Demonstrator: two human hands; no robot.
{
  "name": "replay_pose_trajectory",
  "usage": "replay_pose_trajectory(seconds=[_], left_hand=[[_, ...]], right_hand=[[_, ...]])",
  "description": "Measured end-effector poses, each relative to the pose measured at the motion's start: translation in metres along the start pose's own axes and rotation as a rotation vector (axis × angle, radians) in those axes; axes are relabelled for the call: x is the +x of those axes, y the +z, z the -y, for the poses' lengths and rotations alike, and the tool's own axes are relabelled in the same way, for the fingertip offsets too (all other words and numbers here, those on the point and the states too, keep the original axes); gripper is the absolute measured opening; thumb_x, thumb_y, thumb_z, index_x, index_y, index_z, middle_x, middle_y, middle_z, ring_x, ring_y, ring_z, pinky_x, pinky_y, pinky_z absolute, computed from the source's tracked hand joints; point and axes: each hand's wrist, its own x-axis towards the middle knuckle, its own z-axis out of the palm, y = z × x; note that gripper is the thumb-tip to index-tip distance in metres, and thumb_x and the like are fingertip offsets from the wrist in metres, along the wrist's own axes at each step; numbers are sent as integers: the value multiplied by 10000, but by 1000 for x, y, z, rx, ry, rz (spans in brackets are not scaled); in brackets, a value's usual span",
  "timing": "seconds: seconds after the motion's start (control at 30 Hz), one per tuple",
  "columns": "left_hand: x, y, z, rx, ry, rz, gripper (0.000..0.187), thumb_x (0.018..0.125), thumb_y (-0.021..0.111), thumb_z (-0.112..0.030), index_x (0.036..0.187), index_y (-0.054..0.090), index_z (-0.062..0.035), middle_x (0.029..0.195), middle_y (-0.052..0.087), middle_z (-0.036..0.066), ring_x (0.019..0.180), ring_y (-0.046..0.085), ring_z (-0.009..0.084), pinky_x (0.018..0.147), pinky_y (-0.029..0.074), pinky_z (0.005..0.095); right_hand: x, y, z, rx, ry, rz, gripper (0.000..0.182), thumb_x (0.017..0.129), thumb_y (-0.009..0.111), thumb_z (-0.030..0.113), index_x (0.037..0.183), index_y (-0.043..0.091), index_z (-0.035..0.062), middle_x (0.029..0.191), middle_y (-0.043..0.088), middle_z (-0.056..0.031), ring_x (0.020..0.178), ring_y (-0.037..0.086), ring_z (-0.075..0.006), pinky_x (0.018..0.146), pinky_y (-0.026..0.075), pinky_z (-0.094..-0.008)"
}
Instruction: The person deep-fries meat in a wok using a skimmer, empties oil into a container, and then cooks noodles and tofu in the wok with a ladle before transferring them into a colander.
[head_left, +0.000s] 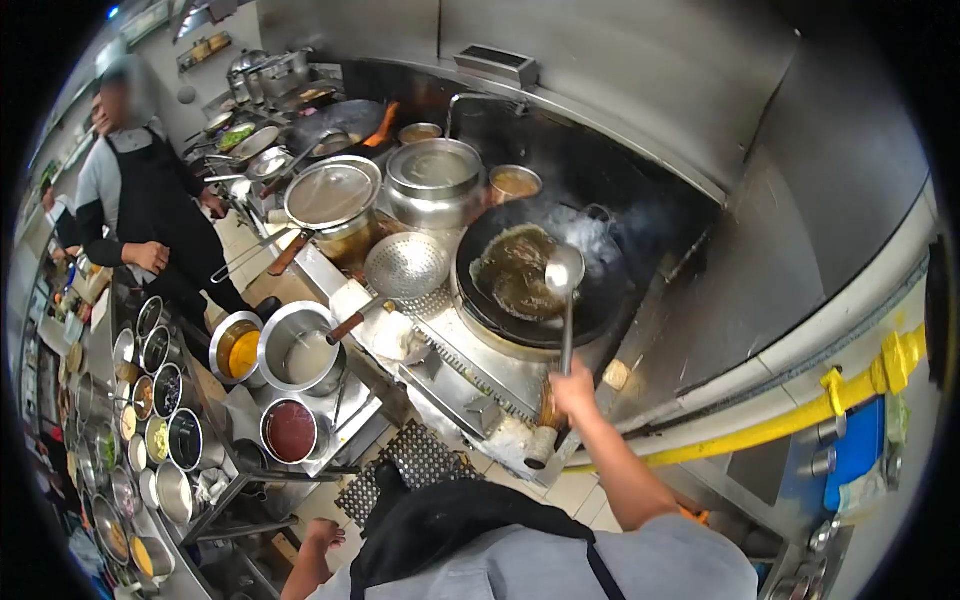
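Note:
My right hand [573, 391] is closed round the handle of a metal ladle [568, 330]. The ladle's bowl is over the right part of a dark wok [590, 320], near the bubbling oil [520, 275] in it. Smoke rises from the wok's far side. Low beside my body, my left hand [325, 534] hangs loosely with its fingers partly curled and holds nothing that I can see. Left of the wok, a perforated skimmer [408, 265] with a wooden handle rests over the stove's edge.
A lidded pot [434, 175] and a pot topped with a strainer [333, 192] stand behind the skimmer. On the left cart are a pot of red sauce [290, 430] and several ingredient containers. A co-worker [150, 190] in an apron stands at the far left. A yellow pipe [760, 435] runs along the right.

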Motion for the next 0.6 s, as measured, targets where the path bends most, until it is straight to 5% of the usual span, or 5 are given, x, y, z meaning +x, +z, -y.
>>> replay_pose_trajectory(seconds=[0.13,0.3,0.43,0.53,0.6], left_hand=[[-1,-12,30,-112,-5,-164,183,871,461,-83,1005,544,11,786,644,166,561,632,287,401,457,367],[23,-26,78,-177,-17,163,181,876,464,-82,1007,552,6,818,615,146,582,648,294,396,468,368],[-1,-2,90,-151,-53,-25,181,872,493,-102,1002,570,-2,844,623,142,631,657,290,429,490,376],[-10,-1,101,-144,-40,-47,181,870,515,-116,999,584,-9,863,628,139,667,664,287,454,506,383],[-15,-8,111,-164,-19,-86,182,868,530,-126,996,593,-13,876,632,137,692,668,285,470,517,387]], right_hand=[[27,-28,3,636,446,384,217,838,498,15,1016,456,132,571,418,-4,376,386,-100,327,339,-270],[1,29,-3,339,191,103,164,852,495,18,970,450,124,590,418,-11,393,395,-115,331,340,-288],[-16,10,-4,377,321,258,196,861,496,22,1024,480,131,581,414,-5,356,351,-113,307,312,-302],[26,-3,-63,-642,-649,-119,566,779,561,66,1330,457,142,968,660,-181,812,657,-318,734,525,-406],[-19,4,11,-751,-167,-29,658,735,565,76,1371,410,145,1181,573,-223,1114,546,-349,951,424,-358]])
